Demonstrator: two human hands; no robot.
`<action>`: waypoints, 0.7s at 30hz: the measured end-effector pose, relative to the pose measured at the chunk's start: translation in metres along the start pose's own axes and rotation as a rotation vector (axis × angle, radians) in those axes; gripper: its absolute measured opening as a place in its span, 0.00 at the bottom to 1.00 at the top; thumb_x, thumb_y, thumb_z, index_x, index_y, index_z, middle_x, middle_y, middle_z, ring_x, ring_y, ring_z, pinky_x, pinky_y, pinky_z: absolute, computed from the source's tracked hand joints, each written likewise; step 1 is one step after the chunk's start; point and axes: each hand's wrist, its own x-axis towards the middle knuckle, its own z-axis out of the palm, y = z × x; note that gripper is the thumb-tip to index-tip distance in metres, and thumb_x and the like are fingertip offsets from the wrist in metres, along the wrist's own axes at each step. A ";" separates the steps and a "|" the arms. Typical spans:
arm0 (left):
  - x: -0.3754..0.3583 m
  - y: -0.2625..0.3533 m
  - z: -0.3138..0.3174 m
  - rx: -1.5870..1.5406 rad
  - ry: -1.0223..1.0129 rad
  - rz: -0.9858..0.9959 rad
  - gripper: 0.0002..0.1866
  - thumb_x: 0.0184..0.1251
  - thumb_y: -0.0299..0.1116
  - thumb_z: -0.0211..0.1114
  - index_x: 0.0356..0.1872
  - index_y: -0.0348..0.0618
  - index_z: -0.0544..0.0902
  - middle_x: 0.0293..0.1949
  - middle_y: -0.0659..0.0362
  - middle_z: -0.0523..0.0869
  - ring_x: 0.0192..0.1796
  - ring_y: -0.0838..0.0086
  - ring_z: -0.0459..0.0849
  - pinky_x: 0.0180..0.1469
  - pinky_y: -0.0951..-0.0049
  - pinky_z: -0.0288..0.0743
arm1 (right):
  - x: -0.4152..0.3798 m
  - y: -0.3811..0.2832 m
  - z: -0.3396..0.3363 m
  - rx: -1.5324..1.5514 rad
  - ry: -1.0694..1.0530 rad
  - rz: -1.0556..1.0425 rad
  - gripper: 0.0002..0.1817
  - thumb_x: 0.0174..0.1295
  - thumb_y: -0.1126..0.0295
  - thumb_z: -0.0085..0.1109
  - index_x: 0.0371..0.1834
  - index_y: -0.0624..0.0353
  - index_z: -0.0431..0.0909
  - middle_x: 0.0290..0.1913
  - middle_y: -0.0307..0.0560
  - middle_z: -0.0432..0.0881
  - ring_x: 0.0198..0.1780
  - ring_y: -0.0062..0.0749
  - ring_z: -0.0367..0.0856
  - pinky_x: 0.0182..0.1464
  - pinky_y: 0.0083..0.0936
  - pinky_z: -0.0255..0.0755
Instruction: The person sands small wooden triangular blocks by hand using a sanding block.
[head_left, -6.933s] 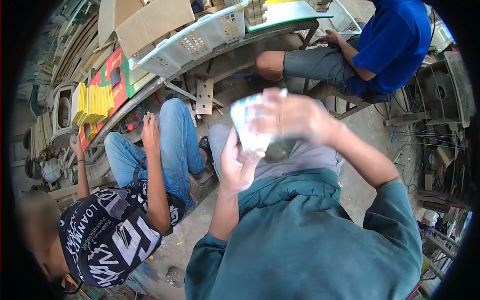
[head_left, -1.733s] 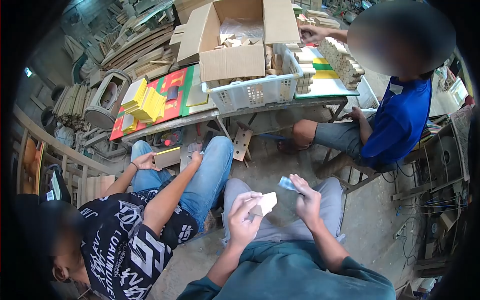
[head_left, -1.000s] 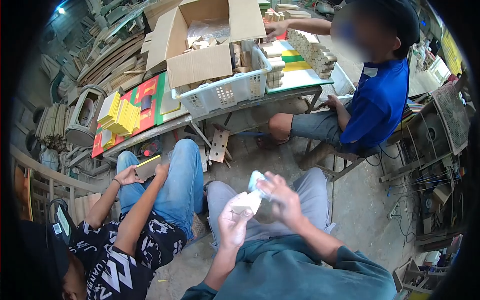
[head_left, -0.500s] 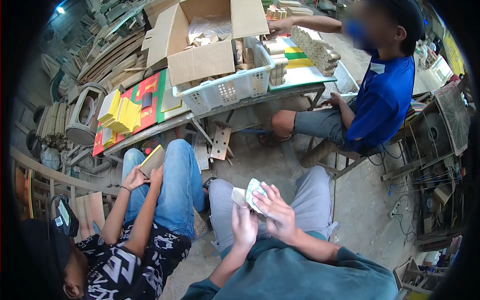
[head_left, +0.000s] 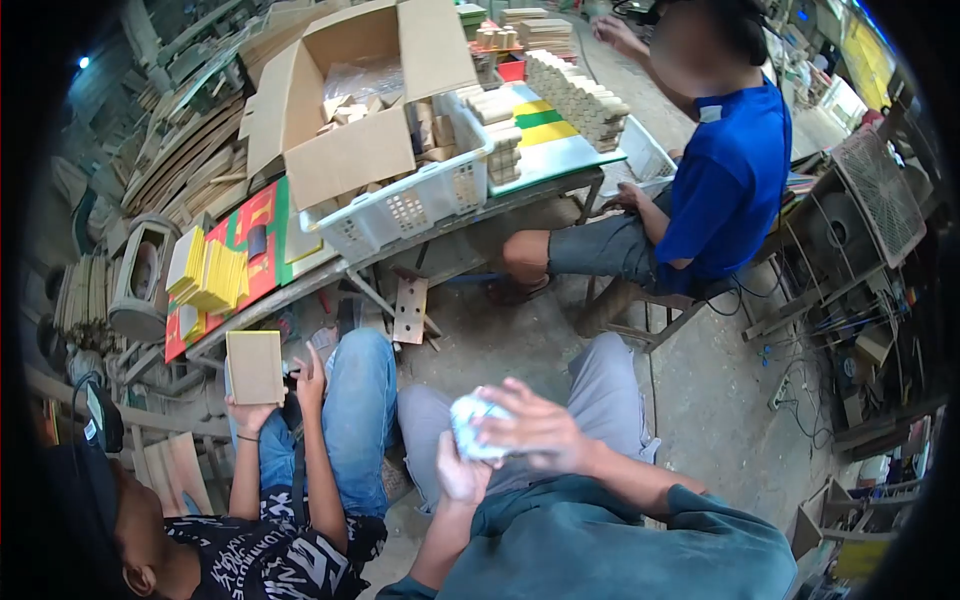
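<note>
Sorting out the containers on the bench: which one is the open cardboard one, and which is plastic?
The brown cardboard box with its flaps up is the open one; the white slotted plastic basket lies beside it.

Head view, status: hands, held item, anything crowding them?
Left hand and right hand both clasp a pale blue-white folded sheet over the lap. Neighbour's denim knee close left, not touching.

Even daylight fills the workshop, brightest on the green table point(head_left: 560, 150) and dimmer in the clutter to its left. Shadows are soft. Fisheye distortion bends the edges inside a black vignette. The hands below the table are slightly motion-blurred; faces are blurred.
</note>
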 end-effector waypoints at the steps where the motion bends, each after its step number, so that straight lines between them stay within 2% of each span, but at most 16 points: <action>1: -0.001 -0.002 0.008 0.027 0.129 0.001 0.31 0.71 0.51 0.34 0.63 0.38 0.69 0.41 0.54 0.82 0.33 0.68 0.82 0.19 0.70 0.69 | 0.002 0.000 0.002 -0.007 -0.029 -0.024 0.34 0.38 0.90 0.52 0.54 0.56 0.82 0.58 0.47 0.81 0.68 0.52 0.70 0.72 0.50 0.54; 2: 0.004 -0.004 -0.004 0.033 0.120 -0.013 0.31 0.71 0.51 0.34 0.63 0.38 0.69 0.41 0.54 0.82 0.33 0.68 0.82 0.19 0.70 0.69 | 0.002 0.001 0.003 -0.011 -0.059 -0.047 0.33 0.39 0.89 0.53 0.54 0.56 0.82 0.57 0.47 0.81 0.67 0.52 0.71 0.72 0.49 0.55; 3: 0.015 -0.005 -0.027 0.101 -0.145 0.049 0.31 0.70 0.50 0.35 0.61 0.37 0.71 0.37 0.55 0.83 0.30 0.68 0.81 0.17 0.70 0.67 | 0.000 0.009 0.000 -0.023 -0.051 -0.043 0.33 0.39 0.89 0.53 0.54 0.56 0.82 0.57 0.47 0.81 0.67 0.52 0.71 0.72 0.49 0.55; 4: 0.020 0.003 -0.008 0.161 -0.410 0.116 0.31 0.70 0.49 0.36 0.59 0.35 0.73 0.34 0.55 0.83 0.28 0.68 0.80 0.15 0.69 0.65 | -0.002 0.023 -0.005 -0.176 -0.046 0.070 0.32 0.40 0.88 0.54 0.54 0.55 0.82 0.57 0.47 0.82 0.66 0.52 0.72 0.71 0.49 0.56; 5: 0.007 0.006 0.010 0.435 -0.059 0.176 0.29 0.68 0.44 0.37 0.54 0.30 0.76 0.33 0.55 0.83 0.32 0.69 0.82 0.23 0.71 0.71 | -0.005 0.039 -0.009 -0.327 -0.043 0.184 0.32 0.41 0.87 0.55 0.54 0.54 0.82 0.56 0.47 0.82 0.64 0.52 0.74 0.70 0.50 0.57; 6: 0.000 0.007 0.026 0.435 -0.064 0.170 0.29 0.68 0.44 0.37 0.54 0.30 0.76 0.33 0.55 0.83 0.32 0.69 0.82 0.23 0.71 0.71 | -0.012 0.057 -0.011 -0.427 0.032 0.209 0.35 0.39 0.87 0.56 0.57 0.56 0.79 0.55 0.47 0.82 0.64 0.51 0.73 0.67 0.51 0.62; 8: 0.007 0.008 0.046 0.909 0.089 0.522 0.30 0.66 0.39 0.38 0.59 0.24 0.72 0.47 0.47 0.82 0.47 0.67 0.82 0.46 0.71 0.77 | -0.013 0.060 -0.011 -0.242 0.205 0.131 0.36 0.38 0.88 0.55 0.59 0.56 0.78 0.57 0.47 0.80 0.66 0.50 0.72 0.69 0.50 0.60; 9: 0.021 -0.006 0.039 0.828 0.135 0.649 0.28 0.67 0.38 0.38 0.58 0.24 0.74 0.44 0.50 0.83 0.44 0.69 0.81 0.48 0.74 0.73 | -0.005 0.044 -0.014 -0.164 0.157 0.102 0.37 0.38 0.88 0.54 0.60 0.56 0.77 0.58 0.46 0.80 0.67 0.50 0.71 0.70 0.49 0.58; 10: 0.019 0.001 0.038 0.935 0.071 0.524 0.30 0.65 0.35 0.39 0.63 0.24 0.68 0.49 0.46 0.81 0.51 0.64 0.80 0.53 0.69 0.73 | 0.001 0.016 -0.007 -0.074 0.112 0.092 0.38 0.38 0.89 0.54 0.61 0.55 0.77 0.60 0.46 0.79 0.67 0.49 0.70 0.71 0.49 0.57; 11: 0.018 -0.004 0.041 0.996 0.097 0.603 0.31 0.64 0.35 0.39 0.65 0.25 0.66 0.48 0.47 0.81 0.50 0.65 0.80 0.52 0.70 0.73 | 0.004 0.004 0.003 -0.007 0.049 0.073 0.39 0.38 0.90 0.51 0.62 0.54 0.77 0.61 0.46 0.78 0.69 0.47 0.69 0.72 0.48 0.54; 12: 0.020 -0.007 0.044 1.056 0.126 0.693 0.32 0.64 0.36 0.39 0.67 0.27 0.64 0.47 0.47 0.81 0.48 0.65 0.80 0.50 0.70 0.74 | -0.001 0.001 0.018 0.027 0.117 0.126 0.35 0.38 0.91 0.46 0.55 0.60 0.80 0.61 0.48 0.79 0.67 0.49 0.71 0.71 0.49 0.56; 14: 0.016 -0.007 0.042 0.971 0.102 0.688 0.32 0.64 0.36 0.38 0.68 0.28 0.62 0.45 0.49 0.81 0.46 0.66 0.80 0.49 0.71 0.73 | -0.015 0.027 0.020 -0.068 0.149 0.183 0.35 0.40 0.91 0.47 0.56 0.59 0.80 0.61 0.49 0.78 0.67 0.47 0.71 0.71 0.47 0.57; 17: 0.013 -0.006 0.055 0.864 0.127 0.699 0.33 0.63 0.37 0.37 0.70 0.31 0.60 0.43 0.51 0.80 0.43 0.69 0.79 0.48 0.74 0.73 | -0.031 0.068 0.008 -0.241 0.221 0.474 0.39 0.39 0.92 0.45 0.59 0.55 0.78 0.63 0.48 0.77 0.69 0.48 0.68 0.72 0.46 0.56; 18: 0.014 -0.003 0.058 0.845 0.145 0.720 0.34 0.63 0.38 0.37 0.71 0.32 0.59 0.43 0.51 0.79 0.42 0.70 0.78 0.47 0.75 0.72 | -0.030 0.065 0.008 -0.230 0.222 0.467 0.39 0.39 0.92 0.45 0.59 0.55 0.78 0.63 0.48 0.77 0.69 0.48 0.68 0.72 0.46 0.56; 20: 0.028 -0.006 0.038 0.822 0.131 0.712 0.32 0.65 0.37 0.36 0.71 0.34 0.60 0.48 0.50 0.79 0.48 0.69 0.79 0.52 0.72 0.73 | -0.019 0.053 -0.002 -0.141 0.256 0.275 0.38 0.39 0.91 0.46 0.58 0.55 0.79 0.62 0.48 0.77 0.70 0.47 0.67 0.72 0.48 0.54; 21: 0.030 -0.007 0.037 0.686 0.150 0.611 0.32 0.66 0.37 0.36 0.70 0.34 0.61 0.50 0.50 0.78 0.51 0.68 0.78 0.54 0.71 0.73 | -0.016 0.040 0.001 -0.129 0.253 0.285 0.38 0.39 0.91 0.46 0.58 0.55 0.79 0.62 0.48 0.77 0.70 0.47 0.67 0.72 0.48 0.54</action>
